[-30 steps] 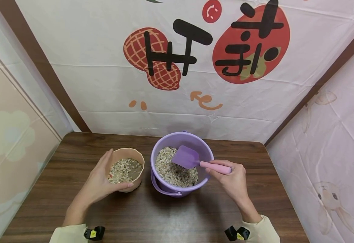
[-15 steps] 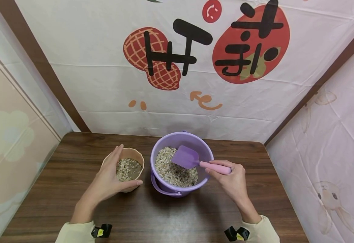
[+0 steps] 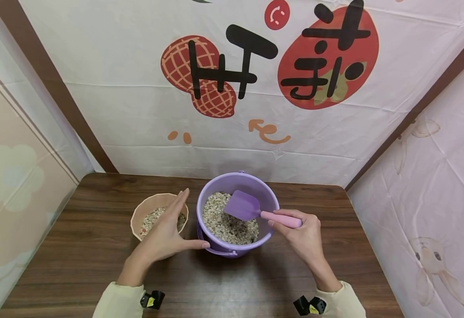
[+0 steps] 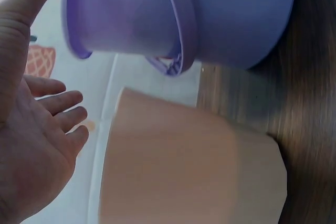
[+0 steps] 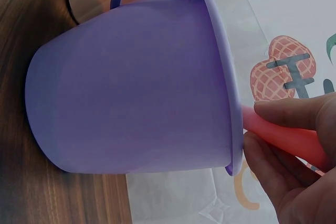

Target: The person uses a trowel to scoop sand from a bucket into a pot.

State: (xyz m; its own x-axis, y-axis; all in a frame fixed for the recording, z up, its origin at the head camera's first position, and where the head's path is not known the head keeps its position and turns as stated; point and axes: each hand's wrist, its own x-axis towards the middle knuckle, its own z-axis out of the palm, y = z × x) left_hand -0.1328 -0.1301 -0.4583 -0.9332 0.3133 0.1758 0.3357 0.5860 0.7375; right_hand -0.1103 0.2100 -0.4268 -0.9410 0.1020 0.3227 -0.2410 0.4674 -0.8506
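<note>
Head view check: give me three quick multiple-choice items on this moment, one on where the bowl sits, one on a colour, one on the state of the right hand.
1. Where is the peach bowl relative to the purple bucket?
A. To its left
B. To its right
C. Inside it

2. What colour is the handle of the scoop?
A. Green
B. Pink
C. Black

3. What is the right hand doing?
A. Lying flat on the table
B. Gripping the scoop's handle
C. Lifting the bowl

Answers:
1 A, the bowl stands left of the bucket on the wood.
2 B, the handle is pink and the blade purple.
3 B, fingers curl round the handle while the blade sits over the grain mix.
</note>
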